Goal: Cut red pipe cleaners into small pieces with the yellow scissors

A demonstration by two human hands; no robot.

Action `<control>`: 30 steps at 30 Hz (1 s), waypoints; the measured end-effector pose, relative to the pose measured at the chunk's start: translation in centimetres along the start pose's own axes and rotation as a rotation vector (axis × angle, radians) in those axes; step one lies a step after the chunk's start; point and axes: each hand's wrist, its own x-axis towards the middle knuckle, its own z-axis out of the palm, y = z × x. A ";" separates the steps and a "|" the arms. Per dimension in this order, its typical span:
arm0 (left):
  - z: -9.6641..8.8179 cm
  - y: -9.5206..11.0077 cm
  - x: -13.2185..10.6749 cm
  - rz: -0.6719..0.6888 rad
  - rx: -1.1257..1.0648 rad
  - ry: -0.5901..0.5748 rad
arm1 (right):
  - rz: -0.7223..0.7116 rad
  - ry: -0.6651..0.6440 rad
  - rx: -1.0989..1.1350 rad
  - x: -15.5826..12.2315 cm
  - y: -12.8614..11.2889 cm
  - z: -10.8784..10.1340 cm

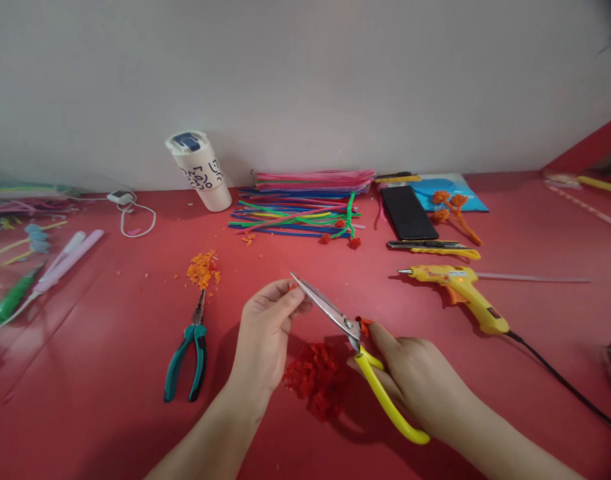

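My left hand [265,323] is closed in a pinch on a small red piece [293,287], mostly hidden by the fingertips. My right hand [410,373] grips scissors with yellow handles [393,407], their blades pointing up and left so the tip reaches my left fingertips. Between my right thumb and the scissors' pivot sits another red scrap [365,326]. Below the blades lies a pile of red cut pieces [318,380] on the red table [120,360]. Teal-handled pliers [188,360] rest left of my left hand, with an orange heap of bits [204,269] at their tip.
A tumbler [200,170] stands by the wall, beside coloured pipe cleaners [295,207]. At right are a phone [409,213], a cutter knife [433,247] and a yellow glue gun [460,287] with a trailing cord. A green-handled tool [13,297] and a lilac-handled tool [70,261] lie left.
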 end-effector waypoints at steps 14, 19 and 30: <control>0.9 -0.6 -1.5 -0.381 0.084 -0.376 | 0.456 0.009 1.376 1.6 -1.0 -2.0; 0.9 -1.1 -1.9 -0.449 0.222 -0.442 | 0.367 -0.042 1.410 2.0 -1.1 -2.2; 0.1 -1.0 0.1 0.014 0.800 -0.247 | 0.566 0.060 0.921 3.0 2.1 -2.9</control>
